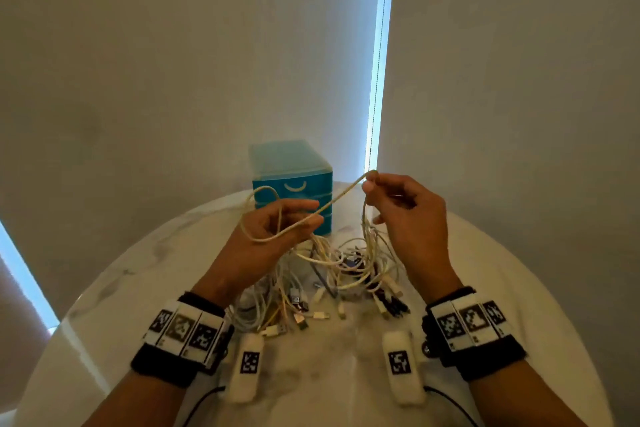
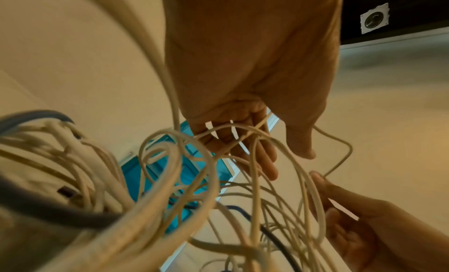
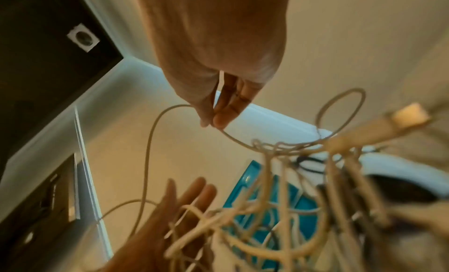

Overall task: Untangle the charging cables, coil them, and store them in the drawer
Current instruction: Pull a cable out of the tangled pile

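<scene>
My right hand (image 1: 408,215) pinches one cream cable (image 1: 339,198) draped over my flat, unclenched left hand (image 1: 273,236); pulling harder could cinch the tangle (image 1: 346,274) tighter.

Round white marbled table (image 1: 138,288) filling 6 o'clock, white pod (image 1: 246,366) with black-and-white marker at 7 o'clock, second pod (image 1: 401,366) at 5 o'clock, each trailing a black cord (image 1: 450,399), pale blinds (image 1: 173,62) at 12 o'clock, bright gap (image 1: 379,62) between them at 1 o'clock.

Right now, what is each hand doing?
Left hand: open, cream charging cable looped over it.
Right hand: pinching the same cable.
</scene>
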`<state>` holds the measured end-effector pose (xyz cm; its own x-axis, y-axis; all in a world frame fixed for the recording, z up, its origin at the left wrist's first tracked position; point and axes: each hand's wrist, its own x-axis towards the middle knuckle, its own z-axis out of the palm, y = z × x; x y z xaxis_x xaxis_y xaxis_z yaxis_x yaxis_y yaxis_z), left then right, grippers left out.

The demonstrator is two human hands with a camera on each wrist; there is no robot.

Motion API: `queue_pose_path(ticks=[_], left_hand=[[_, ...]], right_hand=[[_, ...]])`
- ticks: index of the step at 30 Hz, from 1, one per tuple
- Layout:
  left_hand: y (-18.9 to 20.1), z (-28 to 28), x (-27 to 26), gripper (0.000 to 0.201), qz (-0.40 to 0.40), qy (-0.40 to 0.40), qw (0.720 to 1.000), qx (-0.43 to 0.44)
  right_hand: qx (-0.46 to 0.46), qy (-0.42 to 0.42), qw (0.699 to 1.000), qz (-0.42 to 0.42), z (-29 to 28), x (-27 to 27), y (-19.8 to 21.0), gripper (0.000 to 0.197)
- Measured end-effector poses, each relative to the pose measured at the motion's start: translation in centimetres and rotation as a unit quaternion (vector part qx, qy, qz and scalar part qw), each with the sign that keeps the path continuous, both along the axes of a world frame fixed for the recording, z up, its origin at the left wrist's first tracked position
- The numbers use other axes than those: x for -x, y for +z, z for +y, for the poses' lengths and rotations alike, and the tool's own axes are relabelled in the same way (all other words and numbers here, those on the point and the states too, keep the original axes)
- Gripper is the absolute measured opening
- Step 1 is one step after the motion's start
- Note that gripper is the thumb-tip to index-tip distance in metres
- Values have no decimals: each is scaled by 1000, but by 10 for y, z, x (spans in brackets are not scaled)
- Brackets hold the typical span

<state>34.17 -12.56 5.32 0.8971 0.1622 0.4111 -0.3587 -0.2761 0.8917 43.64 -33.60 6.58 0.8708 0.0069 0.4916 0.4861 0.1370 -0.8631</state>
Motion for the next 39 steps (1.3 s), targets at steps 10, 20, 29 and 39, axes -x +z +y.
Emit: queue_pose_path(ticks=[10, 20, 29, 39], left_hand=[[-2, -12, -1, 24, -14, 29, 993, -116], [-13, 14, -9, 12, -90, 207, 974, -6], [0, 22, -6, 15, -125, 210, 961, 134], [4, 11, 3, 23, -111, 172, 979, -14]], right_hand=[[29, 211, 977, 3, 16, 35, 11, 23], [326, 129, 937, 18, 17, 5, -22, 3], [245, 155, 957, 19, 25, 21, -11, 34], [112, 275, 953, 57, 29, 33, -6, 30]])
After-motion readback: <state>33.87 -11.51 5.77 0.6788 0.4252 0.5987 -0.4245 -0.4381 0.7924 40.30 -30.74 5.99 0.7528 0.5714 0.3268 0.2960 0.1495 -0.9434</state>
